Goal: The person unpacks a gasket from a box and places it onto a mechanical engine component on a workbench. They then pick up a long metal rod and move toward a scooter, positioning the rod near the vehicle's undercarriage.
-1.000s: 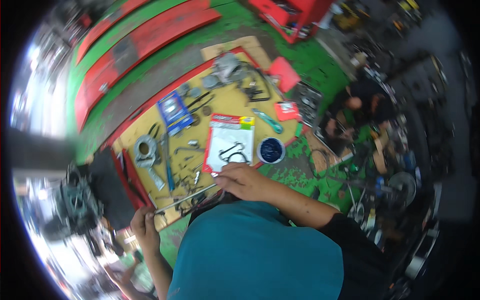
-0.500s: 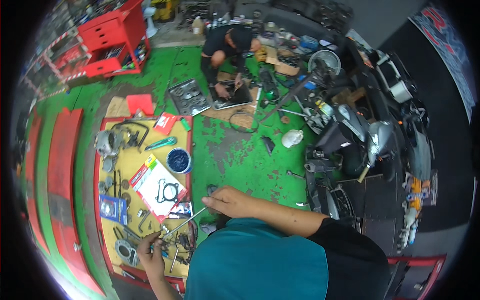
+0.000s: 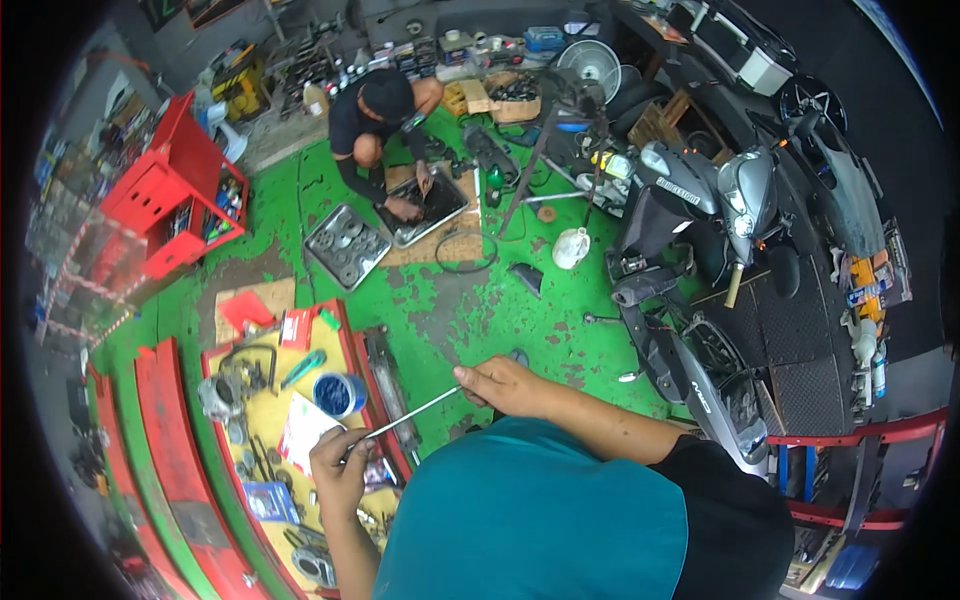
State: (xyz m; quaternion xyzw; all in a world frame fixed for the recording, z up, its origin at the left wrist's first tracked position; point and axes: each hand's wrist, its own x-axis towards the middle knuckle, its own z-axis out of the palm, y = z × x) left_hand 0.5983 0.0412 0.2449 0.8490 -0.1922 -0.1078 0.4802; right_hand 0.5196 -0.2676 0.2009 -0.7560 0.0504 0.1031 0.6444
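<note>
A long thin metal rod [image 3: 415, 411] slants between my two hands, above the right edge of a yellow-topped table with a red rim [image 3: 398, 450]. My right hand [image 3: 503, 385] is closed on its upper end. My left hand [image 3: 340, 462] pinches the lower end, and fingers hide the rod's tip. Beneath and beside my left hand lie a white sheet [image 3: 303, 436], partly covered, and a blue clear-walled tub [image 3: 338, 396]. A turquoise-handled tool [image 3: 303, 368], a grey engine part [image 3: 218, 398] and a blue-and-white packet [image 3: 270, 502] rest on the same table.
A co-worker [image 3: 380, 130] squats on the green floor, hands in a black tray [image 3: 430, 207]. Beside it sits a metal tray of parts [image 3: 347, 247]. To the right stands a silver scooter [image 3: 720, 390]; at left, red ramps [image 3: 190, 470] and a red tool cabinet [image 3: 170, 190].
The view has swung, and the table now appears lower. Both hands have lifted the rod away from the tabletop parts, toward the table's right edge. The co-worker's arms have shifted slightly.
</note>
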